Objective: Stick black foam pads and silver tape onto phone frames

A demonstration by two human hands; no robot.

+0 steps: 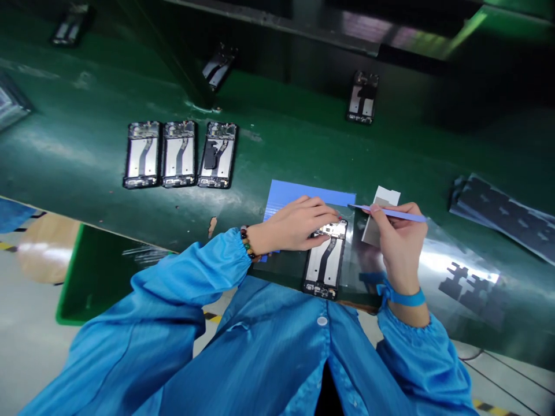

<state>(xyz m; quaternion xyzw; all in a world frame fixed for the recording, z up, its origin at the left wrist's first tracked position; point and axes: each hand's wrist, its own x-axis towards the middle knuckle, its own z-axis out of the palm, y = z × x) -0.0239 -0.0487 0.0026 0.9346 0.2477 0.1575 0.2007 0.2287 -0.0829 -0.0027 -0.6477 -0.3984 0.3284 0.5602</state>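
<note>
The phone body (pixel 330 260) is lying on the table (pixel 295 150), its lower end sitting close to the near edge; a nudge from the blue smock (pixel 281 329) could be tipping it off. The left hand (pixel 299 224) is covering the phone body's upper-left part, its fingers bending over the exposed circuitry (pixel 337 229); whether they are pinching anything, I cannot tell. Pressing hard there could be damaging small parts. Right of the phone body's top, the right hand (pixel 401 240) is gripping the tweezers (pixel 401 214) between thumb and fingers, the tip pointing left by the blue sheet (pixel 312 193). A slip could be scratching the circuitry. Farther right of the phone body, clear film (pixel 451 242) is lying near the right wrist, where a brushing sleeve (pixel 427 361) could be dragging it.
</note>
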